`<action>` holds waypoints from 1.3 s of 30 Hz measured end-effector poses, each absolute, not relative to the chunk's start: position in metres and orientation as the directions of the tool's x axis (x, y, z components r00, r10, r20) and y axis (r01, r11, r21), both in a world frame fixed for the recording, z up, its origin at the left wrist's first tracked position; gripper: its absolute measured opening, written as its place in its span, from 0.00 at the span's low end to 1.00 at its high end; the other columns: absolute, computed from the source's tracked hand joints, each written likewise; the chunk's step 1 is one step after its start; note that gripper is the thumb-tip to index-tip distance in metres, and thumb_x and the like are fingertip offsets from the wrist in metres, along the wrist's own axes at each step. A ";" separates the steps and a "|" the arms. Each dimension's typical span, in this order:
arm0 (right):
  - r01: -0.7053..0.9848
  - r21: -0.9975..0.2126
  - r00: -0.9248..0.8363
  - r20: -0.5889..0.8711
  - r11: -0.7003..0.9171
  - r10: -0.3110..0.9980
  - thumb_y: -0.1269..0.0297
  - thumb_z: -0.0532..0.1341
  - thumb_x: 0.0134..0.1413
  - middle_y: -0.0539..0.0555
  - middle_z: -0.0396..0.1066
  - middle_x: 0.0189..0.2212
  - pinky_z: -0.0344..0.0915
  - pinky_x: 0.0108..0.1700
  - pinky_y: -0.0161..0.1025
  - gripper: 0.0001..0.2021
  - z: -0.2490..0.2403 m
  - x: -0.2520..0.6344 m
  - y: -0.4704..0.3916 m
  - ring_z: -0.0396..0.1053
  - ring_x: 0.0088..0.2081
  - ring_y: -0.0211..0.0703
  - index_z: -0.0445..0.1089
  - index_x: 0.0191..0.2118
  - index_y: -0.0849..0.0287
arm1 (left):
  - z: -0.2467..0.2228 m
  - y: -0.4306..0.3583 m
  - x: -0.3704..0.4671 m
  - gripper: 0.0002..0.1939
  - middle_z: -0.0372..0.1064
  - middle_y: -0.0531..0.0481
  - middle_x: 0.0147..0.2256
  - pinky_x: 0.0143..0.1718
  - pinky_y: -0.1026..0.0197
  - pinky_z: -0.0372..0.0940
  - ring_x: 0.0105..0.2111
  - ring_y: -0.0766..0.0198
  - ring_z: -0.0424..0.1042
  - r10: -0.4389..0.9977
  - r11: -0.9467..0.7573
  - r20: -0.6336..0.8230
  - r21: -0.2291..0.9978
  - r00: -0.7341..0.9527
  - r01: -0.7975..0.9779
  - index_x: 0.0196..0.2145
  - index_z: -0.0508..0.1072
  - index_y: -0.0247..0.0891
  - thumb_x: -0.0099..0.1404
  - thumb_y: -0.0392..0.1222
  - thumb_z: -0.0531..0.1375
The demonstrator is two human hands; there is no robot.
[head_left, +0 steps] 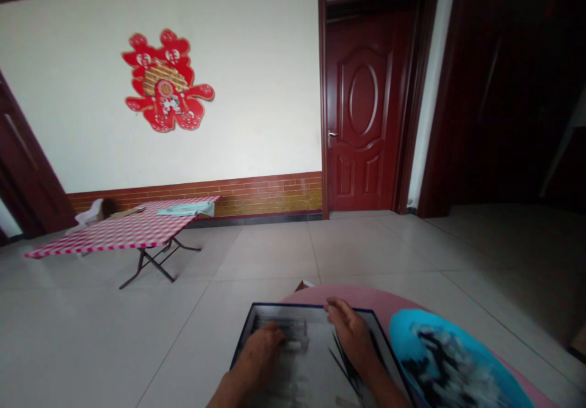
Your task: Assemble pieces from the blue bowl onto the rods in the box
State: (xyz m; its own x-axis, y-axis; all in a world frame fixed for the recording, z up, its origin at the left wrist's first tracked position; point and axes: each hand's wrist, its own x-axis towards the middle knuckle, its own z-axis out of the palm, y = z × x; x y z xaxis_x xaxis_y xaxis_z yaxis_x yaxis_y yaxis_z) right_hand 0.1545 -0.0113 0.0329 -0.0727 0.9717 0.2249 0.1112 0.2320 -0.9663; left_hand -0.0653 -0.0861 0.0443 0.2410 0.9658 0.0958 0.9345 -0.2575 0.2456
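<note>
A shallow box (314, 307) with a dark blue rim lies in front of me. My left hand (260, 353) is over its left side, fingers curled together at a row of small clear pieces (297, 335); what they hold is blurred and partly hidden. My right hand (352, 338) reaches over the right side, fingers stretched out near the far rim, with nothing seen in them. Several thin dark sticks (341, 365) lie on the pale bottom beside and below the right hand. The nearer clear pieces are smeared by motion.
The box is on a pink round table (339, 294). Right of it, a bright blue bag or basin (403, 328) holds black and clear pieces. Farther left stands a low folding table (132, 228) with a checked cover. A red door (361, 109) is behind.
</note>
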 end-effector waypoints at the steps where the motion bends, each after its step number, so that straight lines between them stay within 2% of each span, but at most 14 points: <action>1: 0.136 -0.959 -0.081 0.240 0.249 0.967 0.49 0.58 0.50 0.58 0.77 0.38 0.66 0.43 0.44 0.19 0.032 0.154 -0.011 0.73 0.39 0.52 0.73 0.40 0.58 | 0.046 -0.081 -0.063 0.13 0.71 0.45 0.35 0.40 0.61 0.65 0.37 0.59 0.72 0.968 -0.250 0.092 0.227 0.235 0.941 0.32 0.74 0.36 0.61 0.28 0.50; 6: 0.237 -0.893 -0.153 0.356 0.384 0.922 0.54 0.58 0.52 0.58 0.77 0.38 0.65 0.44 0.43 0.15 0.027 0.152 -0.014 0.72 0.40 0.51 0.73 0.39 0.57 | 0.051 -0.055 -0.055 0.12 0.71 0.45 0.37 0.38 0.61 0.64 0.37 0.60 0.72 0.959 -0.271 0.140 0.188 0.247 0.944 0.33 0.73 0.36 0.65 0.29 0.50; 11: 0.317 -0.800 -0.274 0.436 0.509 0.857 0.59 0.56 0.54 0.56 0.75 0.34 0.64 0.41 0.41 0.12 0.025 0.149 -0.021 0.71 0.35 0.47 0.73 0.38 0.57 | 0.045 -0.046 -0.060 0.11 0.70 0.44 0.40 0.46 0.57 0.61 0.41 0.58 0.69 0.949 -0.277 0.194 0.148 0.247 0.949 0.40 0.71 0.36 0.63 0.29 0.52; 14: 0.363 -0.736 -0.383 0.441 0.571 0.812 0.63 0.54 0.55 0.54 0.72 0.31 0.62 0.37 0.39 0.10 0.024 0.145 -0.026 0.68 0.31 0.43 0.72 0.35 0.57 | 0.040 -0.047 -0.065 0.10 0.69 0.46 0.40 0.46 0.58 0.60 0.41 0.59 0.67 0.941 -0.281 0.224 0.103 0.253 0.954 0.38 0.71 0.37 0.62 0.30 0.53; 20: 0.450 -0.593 -0.575 0.380 0.668 0.725 0.73 0.54 0.49 0.52 0.69 0.28 0.59 0.35 0.35 0.09 0.020 0.136 -0.037 0.66 0.32 0.41 0.71 0.30 0.57 | 0.038 -0.050 -0.068 0.10 0.69 0.46 0.36 0.42 0.59 0.62 0.39 0.59 0.66 0.941 -0.268 0.233 0.063 0.247 0.961 0.32 0.72 0.37 0.63 0.30 0.52; 24: 0.451 -0.526 -0.695 0.300 0.721 0.654 0.74 0.53 0.49 0.52 0.71 0.33 0.59 0.36 0.33 0.10 0.012 0.128 -0.044 0.68 0.35 0.40 0.71 0.30 0.56 | 0.037 -0.050 -0.071 0.10 0.69 0.46 0.35 0.41 0.59 0.62 0.38 0.58 0.67 0.938 -0.264 0.251 0.065 0.240 0.962 0.31 0.73 0.37 0.62 0.30 0.53; 27: 0.505 -0.451 -0.715 0.258 0.735 0.650 0.73 0.54 0.50 0.55 0.72 0.35 0.60 0.36 0.34 0.09 0.008 0.120 -0.045 0.70 0.36 0.43 0.71 0.30 0.57 | 0.037 -0.051 -0.078 0.10 0.68 0.46 0.35 0.41 0.60 0.63 0.37 0.60 0.67 0.910 -0.281 0.349 0.128 0.222 0.951 0.33 0.72 0.37 0.64 0.31 0.51; 31: 0.583 -0.346 -0.715 0.211 0.735 0.667 0.71 0.53 0.53 0.57 0.74 0.32 0.62 0.34 0.36 0.10 0.005 0.111 -0.043 0.72 0.34 0.46 0.72 0.30 0.57 | 0.038 -0.053 -0.092 0.10 0.68 0.46 0.34 0.39 0.61 0.64 0.36 0.60 0.68 0.847 -0.312 0.503 0.210 0.171 0.927 0.36 0.72 0.37 0.65 0.32 0.50; 35: 0.581 -0.371 -0.708 0.207 0.724 0.675 0.70 0.55 0.51 0.57 0.75 0.31 0.63 0.35 0.37 0.09 0.002 0.107 -0.042 0.73 0.32 0.47 0.73 0.30 0.57 | 0.039 -0.058 -0.098 0.10 0.68 0.47 0.32 0.37 0.62 0.64 0.35 0.60 0.68 0.846 -0.304 0.509 0.218 0.158 0.927 0.35 0.72 0.38 0.66 0.34 0.51; 39: 0.644 -0.365 -0.685 0.115 0.672 0.719 0.71 0.55 0.49 0.60 0.77 0.32 0.64 0.36 0.38 0.10 0.005 0.103 -0.044 0.74 0.34 0.50 0.75 0.30 0.58 | 0.036 -0.064 -0.097 0.10 0.68 0.48 0.31 0.36 0.63 0.64 0.34 0.60 0.68 0.850 -0.288 0.507 0.218 0.145 0.932 0.34 0.71 0.39 0.66 0.33 0.51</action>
